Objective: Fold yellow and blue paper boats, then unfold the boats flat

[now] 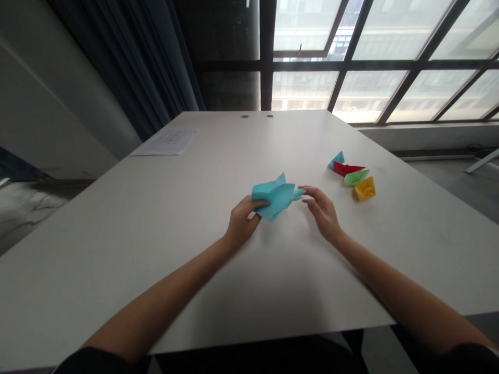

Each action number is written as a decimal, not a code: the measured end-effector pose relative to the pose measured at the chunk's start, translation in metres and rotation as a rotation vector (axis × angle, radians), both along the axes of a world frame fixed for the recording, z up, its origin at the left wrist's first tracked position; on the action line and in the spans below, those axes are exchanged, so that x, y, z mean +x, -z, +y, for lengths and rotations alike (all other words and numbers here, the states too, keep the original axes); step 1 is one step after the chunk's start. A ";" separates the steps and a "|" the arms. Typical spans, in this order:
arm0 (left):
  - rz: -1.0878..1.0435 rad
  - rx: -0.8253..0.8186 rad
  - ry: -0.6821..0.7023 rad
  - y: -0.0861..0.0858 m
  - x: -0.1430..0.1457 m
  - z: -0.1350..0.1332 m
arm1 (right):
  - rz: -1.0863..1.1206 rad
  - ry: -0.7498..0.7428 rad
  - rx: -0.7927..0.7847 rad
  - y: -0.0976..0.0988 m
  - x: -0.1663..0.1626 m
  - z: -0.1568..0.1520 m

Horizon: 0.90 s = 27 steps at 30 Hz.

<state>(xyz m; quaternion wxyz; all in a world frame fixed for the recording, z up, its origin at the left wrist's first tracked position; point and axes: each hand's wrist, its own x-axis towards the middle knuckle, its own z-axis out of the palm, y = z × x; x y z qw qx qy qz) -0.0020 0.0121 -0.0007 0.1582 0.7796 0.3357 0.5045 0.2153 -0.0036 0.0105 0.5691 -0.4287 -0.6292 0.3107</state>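
Note:
A light-blue sheet of folded paper (275, 198), creased and partly opened out, is held above the white table. My left hand (245, 217) pinches its left edge, thumb on top and fingers underneath. At the paper's narrow right tip is my right hand (320, 209), its thumb and fingers apart; whether a fingertip touches the tip I cannot tell. To the right on the table sit small folded paper pieces: a blue one (337, 159), a red boat (348, 169), a green boat (356, 178) and a yellow one (365, 189), close together.
The white table (156, 208) stretches from my body toward the window (304, 88). Printed paper sheets (167, 142) lie at its far left. Two round grommets (245, 116) are set near the far edge. A dark blue curtain (132, 57) hangs at the left.

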 end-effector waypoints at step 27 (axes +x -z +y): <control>0.153 0.173 0.227 -0.004 -0.001 -0.008 | -0.418 0.136 0.180 -0.014 0.005 0.002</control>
